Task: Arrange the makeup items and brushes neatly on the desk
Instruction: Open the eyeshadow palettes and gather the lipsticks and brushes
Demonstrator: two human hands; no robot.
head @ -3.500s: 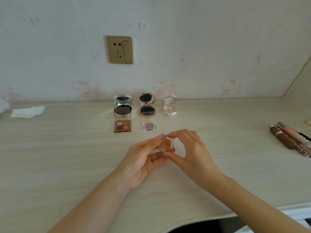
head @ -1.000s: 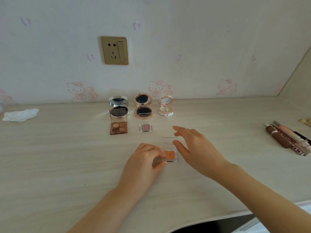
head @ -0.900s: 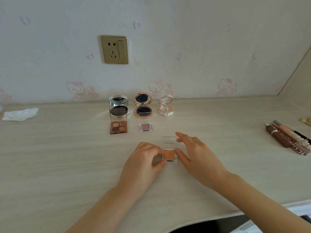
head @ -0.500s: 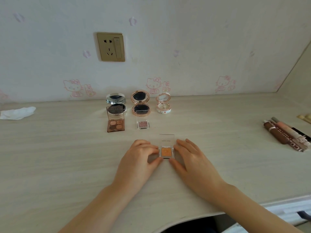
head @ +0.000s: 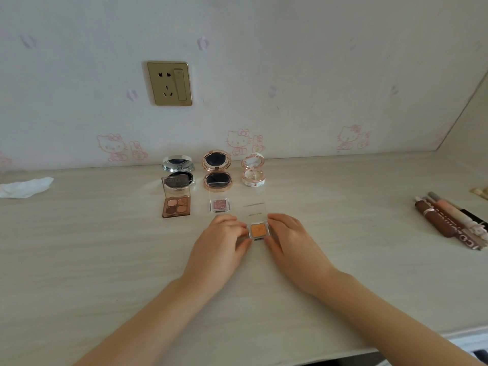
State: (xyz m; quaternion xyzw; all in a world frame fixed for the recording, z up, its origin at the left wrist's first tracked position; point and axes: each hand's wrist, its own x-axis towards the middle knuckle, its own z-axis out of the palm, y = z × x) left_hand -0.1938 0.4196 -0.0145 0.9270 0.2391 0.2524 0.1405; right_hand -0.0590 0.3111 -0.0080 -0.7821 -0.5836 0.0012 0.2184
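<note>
Two-handed grip around orange eyeshadow pan

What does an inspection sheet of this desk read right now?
Surface: pale wood-grain desk.
Job's things: orange eyeshadow pan, lid open, between both hands; pink eyeshadow pan; four-colour palette; silver compact, rose-gold compact and white floral compact, all open, in the back row; makeup pencils at right.
Clutter: crumpled tissue.
Hands: left hand and right hand pinch the pan's sides.
Cables: nothing seen.
Surroundings: wall socket, cartoon wallpaper.
</note>
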